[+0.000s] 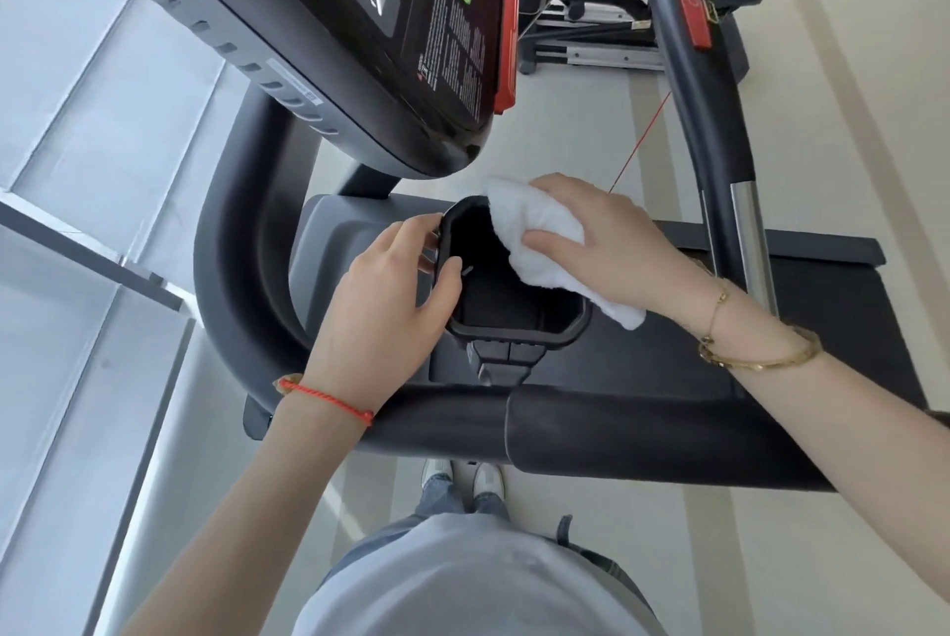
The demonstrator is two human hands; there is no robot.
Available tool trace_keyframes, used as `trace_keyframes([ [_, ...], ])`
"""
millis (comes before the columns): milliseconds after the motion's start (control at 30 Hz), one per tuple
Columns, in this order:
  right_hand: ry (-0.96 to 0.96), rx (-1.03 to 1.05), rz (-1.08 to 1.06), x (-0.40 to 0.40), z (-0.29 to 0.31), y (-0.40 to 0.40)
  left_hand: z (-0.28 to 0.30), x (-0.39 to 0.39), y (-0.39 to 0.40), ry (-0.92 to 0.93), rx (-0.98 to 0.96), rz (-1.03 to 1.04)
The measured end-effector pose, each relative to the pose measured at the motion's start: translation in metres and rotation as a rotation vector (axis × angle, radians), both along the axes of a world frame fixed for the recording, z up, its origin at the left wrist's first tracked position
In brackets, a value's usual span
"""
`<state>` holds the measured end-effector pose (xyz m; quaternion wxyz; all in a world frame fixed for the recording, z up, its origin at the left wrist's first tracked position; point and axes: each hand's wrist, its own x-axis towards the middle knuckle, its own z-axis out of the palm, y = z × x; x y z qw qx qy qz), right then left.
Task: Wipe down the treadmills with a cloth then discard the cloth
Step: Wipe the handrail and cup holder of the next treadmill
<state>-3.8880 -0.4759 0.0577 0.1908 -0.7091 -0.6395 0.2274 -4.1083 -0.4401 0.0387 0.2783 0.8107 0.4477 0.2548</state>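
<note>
Left hand (396, 275) grips the rim of the treadmill's black tray (514, 296); right hand (606, 244) presses a bunched white cloth (540, 244) on its far edge. Wiping step under way; next, probably sweep the tray's inside

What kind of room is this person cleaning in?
Most likely a gym. The treadmill console with its padded handlebar, a second machine beside it, and other exercise equipment behind all suggest it.
</note>
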Motion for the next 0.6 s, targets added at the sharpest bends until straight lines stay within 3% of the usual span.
trace_keyframes([
  [200, 0.31, -0.063, -0.292, -0.025, -0.016, -0.046, -0.002, -0.001, 0.002, 0.011, 0.001, -0.009],
  [433, 0.218, -0.076, -0.264, -0.016, 0.001, -0.011, -0.003, -0.002, 0.002, 0.015, 0.019, -0.015],
  [600, 0.42, -0.123, -0.363, -0.036, -0.007, -0.058, -0.004, -0.001, 0.003, 0.017, 0.02, -0.016],
])
